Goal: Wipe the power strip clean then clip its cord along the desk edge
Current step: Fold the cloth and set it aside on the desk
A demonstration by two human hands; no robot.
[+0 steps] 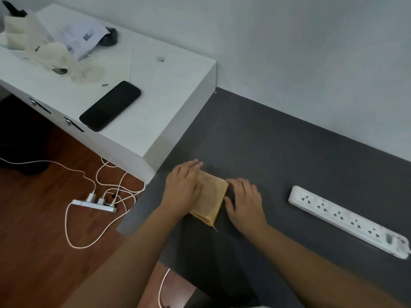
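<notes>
A folded tan cloth [212, 200] lies on the dark grey desk [278, 152]. My left hand [184, 190] rests flat on the cloth's left part, fingers together and pointing away from me. My right hand [244, 201] lies at the cloth's right edge, fingers touching it. A long white power strip [347, 218] with several sockets lies to the right of my hands, apart from them, running diagonally toward the right edge of the view. Its cord is out of sight.
A white raised cabinet [142, 107] at the left holds a black phone [110, 105], papers and cups. On the wooden floor [33, 218] below lies a second power strip [93, 204] with chargers and tangled white cables. A wall backs the desk.
</notes>
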